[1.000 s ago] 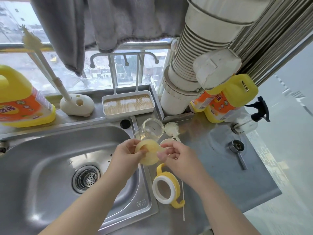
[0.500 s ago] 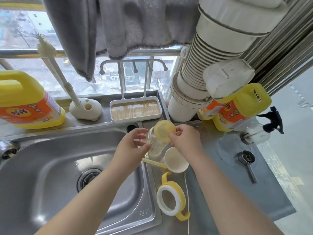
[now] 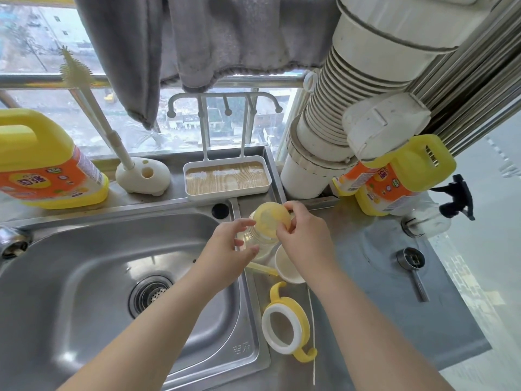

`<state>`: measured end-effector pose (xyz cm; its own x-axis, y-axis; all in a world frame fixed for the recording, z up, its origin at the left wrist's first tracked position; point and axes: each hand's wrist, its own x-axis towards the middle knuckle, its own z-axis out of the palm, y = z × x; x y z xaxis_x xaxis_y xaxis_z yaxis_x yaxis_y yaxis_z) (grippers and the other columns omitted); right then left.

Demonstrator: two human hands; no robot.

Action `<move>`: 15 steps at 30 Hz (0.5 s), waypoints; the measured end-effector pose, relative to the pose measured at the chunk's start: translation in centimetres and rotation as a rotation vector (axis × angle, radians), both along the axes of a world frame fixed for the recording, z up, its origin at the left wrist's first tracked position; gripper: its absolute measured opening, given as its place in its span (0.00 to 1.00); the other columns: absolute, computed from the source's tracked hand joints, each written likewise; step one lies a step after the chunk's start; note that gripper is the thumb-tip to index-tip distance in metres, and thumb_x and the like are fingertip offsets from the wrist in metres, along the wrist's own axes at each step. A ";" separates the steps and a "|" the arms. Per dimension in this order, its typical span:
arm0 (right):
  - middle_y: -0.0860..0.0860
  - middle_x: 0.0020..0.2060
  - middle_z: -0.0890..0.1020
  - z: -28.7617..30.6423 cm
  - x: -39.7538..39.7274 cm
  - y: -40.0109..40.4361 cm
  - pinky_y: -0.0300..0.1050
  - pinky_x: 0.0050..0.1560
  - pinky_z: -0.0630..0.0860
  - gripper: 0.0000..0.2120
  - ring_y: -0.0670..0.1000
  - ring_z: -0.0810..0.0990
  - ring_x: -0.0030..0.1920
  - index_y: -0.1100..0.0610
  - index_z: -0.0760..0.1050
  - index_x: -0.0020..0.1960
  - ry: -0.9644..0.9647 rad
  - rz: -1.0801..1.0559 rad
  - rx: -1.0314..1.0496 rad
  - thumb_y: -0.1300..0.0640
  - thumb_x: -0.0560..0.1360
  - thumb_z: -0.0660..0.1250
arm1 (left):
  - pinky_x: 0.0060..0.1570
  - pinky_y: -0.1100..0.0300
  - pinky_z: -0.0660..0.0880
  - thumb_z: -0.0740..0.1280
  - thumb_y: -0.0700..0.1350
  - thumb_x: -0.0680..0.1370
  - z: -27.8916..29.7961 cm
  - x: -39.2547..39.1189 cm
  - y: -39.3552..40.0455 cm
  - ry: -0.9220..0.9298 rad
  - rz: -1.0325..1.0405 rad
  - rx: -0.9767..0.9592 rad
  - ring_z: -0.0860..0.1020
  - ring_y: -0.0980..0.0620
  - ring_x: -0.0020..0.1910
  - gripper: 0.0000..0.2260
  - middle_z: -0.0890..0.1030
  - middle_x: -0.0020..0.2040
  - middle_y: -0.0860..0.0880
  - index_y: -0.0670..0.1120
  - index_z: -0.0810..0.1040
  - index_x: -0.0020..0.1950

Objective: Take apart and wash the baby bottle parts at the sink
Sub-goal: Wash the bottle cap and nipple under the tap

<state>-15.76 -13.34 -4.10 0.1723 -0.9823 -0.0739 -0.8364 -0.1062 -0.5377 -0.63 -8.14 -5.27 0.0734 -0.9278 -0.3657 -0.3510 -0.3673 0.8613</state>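
Bottle body [image 3: 255,238], clear and apparently empty, stands on the steel counter strip [image 3: 352,249] just beside the right rim of the sink [image 3: 84,277]. Left hand [image 3: 225,249] is at its flank with fingers loosely curved; thumb and fingertips appear to touch the wall, but a firm clasp cannot be confirmed. Right hand [image 3: 301,235] pinches the yellow translucent dome cap [image 3: 272,221] at its right edge between thumb and fingers, holding it tilted at the bottle mouth; whether cap rests on the rim or sits just clear, cannot tell. Judgement on handling: body looks like glass or hard clear plastic, rigid and smooth, likely slippery once wet and worth treating as breakable over steel, so grasp around the mid-wall with a full wrap, not by the rim. Cap appears light, thin and slightly flexible; an edge pinch suffices, though soapy fingers may lose it. Other parts lie apart on the counter: white cup-shaped piece [image 3: 287,268] touching near the right wrist, pale yellow straw [image 3: 260,268] across the sink edge, yellow handle ring with white collar [image 3: 284,328] nearer the viewer, thin white tube [image 3: 311,334] beside it. Disassembly seems largely done; washing not yet begun, basin dry-looking.
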 end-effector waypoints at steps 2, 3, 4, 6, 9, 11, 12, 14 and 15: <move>0.44 0.38 0.76 0.0 -0.1 -0.2 0.33 0.35 0.71 0.14 0.44 0.76 0.38 0.52 0.72 0.63 -0.067 -0.067 0.030 0.55 0.78 0.62 | 0.44 0.70 0.70 0.68 0.45 0.77 -0.1 0.0 0.1 0.003 -0.019 0.008 0.74 0.57 0.56 0.19 0.71 0.64 0.54 0.58 0.70 0.66; 0.42 0.35 0.75 0.0 -0.2 -0.3 0.30 0.32 0.67 0.13 0.43 0.74 0.36 0.52 0.73 0.61 -0.112 -0.112 0.049 0.56 0.78 0.62 | 0.43 0.71 0.71 0.67 0.44 0.77 -0.1 0.0 0.1 0.016 -0.017 0.008 0.75 0.57 0.57 0.19 0.71 0.65 0.54 0.58 0.71 0.66; 0.41 0.35 0.74 0.1 -0.3 -0.5 0.29 0.31 0.65 0.12 0.42 0.74 0.35 0.53 0.74 0.60 -0.160 -0.154 0.071 0.56 0.78 0.62 | 0.44 0.71 0.71 0.67 0.43 0.77 -0.2 0.0 0.1 0.031 -0.010 0.007 0.76 0.57 0.57 0.19 0.71 0.65 0.54 0.59 0.71 0.65; 0.42 0.37 0.75 0.2 -0.5 -0.8 0.30 0.31 0.66 0.12 0.42 0.75 0.37 0.54 0.75 0.60 -0.253 -0.204 0.138 0.56 0.78 0.61 | 0.45 0.69 0.74 0.67 0.42 0.77 -0.4 0.0 -0.1 0.057 0.002 0.011 0.76 0.56 0.58 0.19 0.71 0.66 0.54 0.60 0.72 0.65; 0.45 0.40 0.78 0.3 -0.3 -1.0 0.34 0.34 0.70 0.13 0.44 0.77 0.40 0.55 0.75 0.61 -0.329 -0.230 0.267 0.56 0.78 0.60 | 0.50 0.63 0.76 0.67 0.41 0.77 -0.3 -0.2 -0.4 0.069 -0.002 0.005 0.76 0.55 0.59 0.19 0.71 0.67 0.54 0.59 0.72 0.65; 0.47 0.42 0.79 0.1 -0.2 -1.1 0.36 0.35 0.71 0.15 0.47 0.79 0.42 0.54 0.74 0.63 -0.289 -0.209 0.302 0.56 0.78 0.60 | 0.54 0.60 0.76 0.66 0.40 0.77 -0.2 -0.2 -0.5 0.061 -0.008 -0.008 0.76 0.56 0.60 0.20 0.71 0.66 0.54 0.60 0.71 0.65; 0.48 0.43 0.79 0.1 -0.2 -1.1 0.36 0.35 0.71 0.16 0.48 0.79 0.44 0.53 0.73 0.65 -0.260 -0.187 0.301 0.56 0.77 0.60 | 0.55 0.60 0.75 0.66 0.41 0.78 -0.2 -0.2 -0.5 0.050 -0.016 -0.012 0.76 0.56 0.60 0.20 0.72 0.66 0.55 0.60 0.70 0.65; 0.51 0.49 0.80 -0.1 -0.1 -1.3 0.38 0.35 0.70 0.21 0.49 0.78 0.45 0.50 0.67 0.69 -0.200 -0.150 0.286 0.56 0.77 0.61 | 0.54 0.62 0.74 0.66 0.42 0.78 -0.2 -0.2 -0.6 0.014 -0.032 -0.019 0.75 0.57 0.58 0.20 0.73 0.66 0.55 0.59 0.69 0.66; 0.53 0.50 0.79 -0.1 -0.1 -1.3 0.37 0.34 0.69 0.22 0.49 0.77 0.44 0.49 0.64 0.70 -0.172 -0.142 0.281 0.56 0.76 0.61 | 0.52 0.63 0.73 0.66 0.42 0.78 -0.3 -0.1 -0.6 -0.009 -0.040 -0.022 0.75 0.58 0.57 0.21 0.73 0.66 0.55 0.59 0.69 0.67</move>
